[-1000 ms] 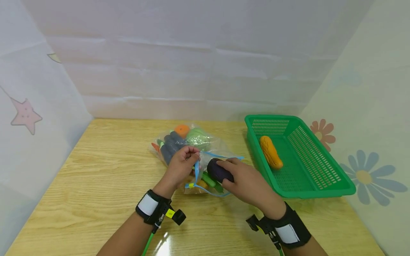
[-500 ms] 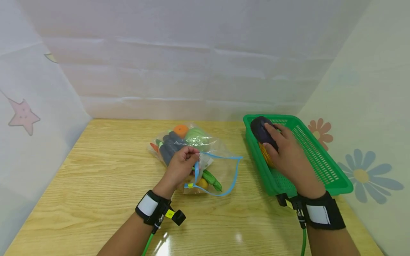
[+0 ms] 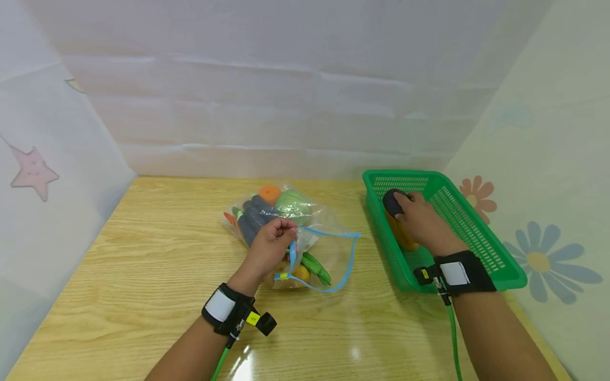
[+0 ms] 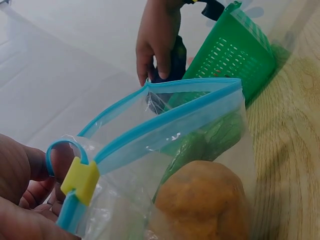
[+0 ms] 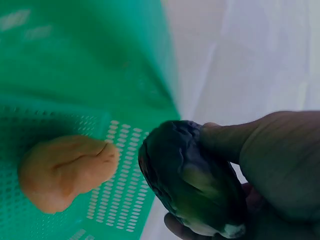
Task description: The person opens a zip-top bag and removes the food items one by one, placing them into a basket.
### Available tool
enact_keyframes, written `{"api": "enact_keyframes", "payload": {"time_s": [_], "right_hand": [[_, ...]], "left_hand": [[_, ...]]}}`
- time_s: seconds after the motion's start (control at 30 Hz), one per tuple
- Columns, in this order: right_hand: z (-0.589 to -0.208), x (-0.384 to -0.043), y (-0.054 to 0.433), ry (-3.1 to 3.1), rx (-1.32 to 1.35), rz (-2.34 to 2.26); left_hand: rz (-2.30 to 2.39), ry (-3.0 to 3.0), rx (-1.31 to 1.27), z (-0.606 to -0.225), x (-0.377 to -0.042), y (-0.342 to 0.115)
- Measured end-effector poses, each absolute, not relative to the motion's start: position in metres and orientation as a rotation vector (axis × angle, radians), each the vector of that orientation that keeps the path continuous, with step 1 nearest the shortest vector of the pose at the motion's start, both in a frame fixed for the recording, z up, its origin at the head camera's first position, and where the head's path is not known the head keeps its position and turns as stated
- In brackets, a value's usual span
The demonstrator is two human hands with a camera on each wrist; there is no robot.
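Note:
My left hand (image 3: 271,246) pinches the rim of a clear zip bag (image 3: 329,214) with a blue zip. The bag's yellow slider (image 4: 80,181) sits by the fingers in the left wrist view. Inside the bag lie dark eggplants (image 3: 257,210), a pale green round vegetable (image 3: 293,205), an orange one (image 3: 269,194), a green ridged vegetable (image 3: 316,267) and a brown-orange potato-like lump (image 4: 202,200). My right hand (image 3: 424,225) grips a dark purple, leafy-looking cabbage (image 5: 192,177) inside the green basket (image 3: 469,238), over the basket's left part. The cabbage partly covers a yellow-orange wrinkled vegetable (image 3: 402,235).
The basket stands at the right of the wooden table (image 3: 143,264), beside a wall with flower prints. A white sheet wall (image 3: 248,121) closes off the back. Green cables run from both wrist cameras.
My right hand has carried the dark cabbage from the bag's mouth rightward to the basket, then lowered it inside. The left hand has stayed at the bag's rim.

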State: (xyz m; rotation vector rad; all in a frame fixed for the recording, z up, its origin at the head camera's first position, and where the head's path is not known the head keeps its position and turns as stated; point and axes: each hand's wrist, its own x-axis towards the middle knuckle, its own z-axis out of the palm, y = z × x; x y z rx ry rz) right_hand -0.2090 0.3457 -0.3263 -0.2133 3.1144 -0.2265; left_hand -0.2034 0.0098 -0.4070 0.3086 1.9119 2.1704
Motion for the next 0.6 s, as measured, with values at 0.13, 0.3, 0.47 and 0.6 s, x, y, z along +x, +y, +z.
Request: {"api": "enact_keyframes", "payload": {"time_s": [0.13, 0.3, 0.47, 0.6], "right_hand": [[-0.334, -0.219, 0.35, 3.062, -0.262, -0.158], [-0.35, -0.223, 0.355, 3.038, -0.426, -0.083], [-0.362, -0.225, 0.356, 2.98, -0.51, -0.062], [-0.364, -0.224, 0.359, 2.901, -0.52, -0.146]], "left_hand": [[2.164, 1.921, 0.306, -0.408, -0.203, 0.008], [2.161, 1.924, 0.293, -0.409, -0.203, 0.008], [2.158, 1.933, 0.293, -0.409, -0.203, 0.007], [2.165, 1.929, 0.291, -0.409, -0.203, 0.007]]}}
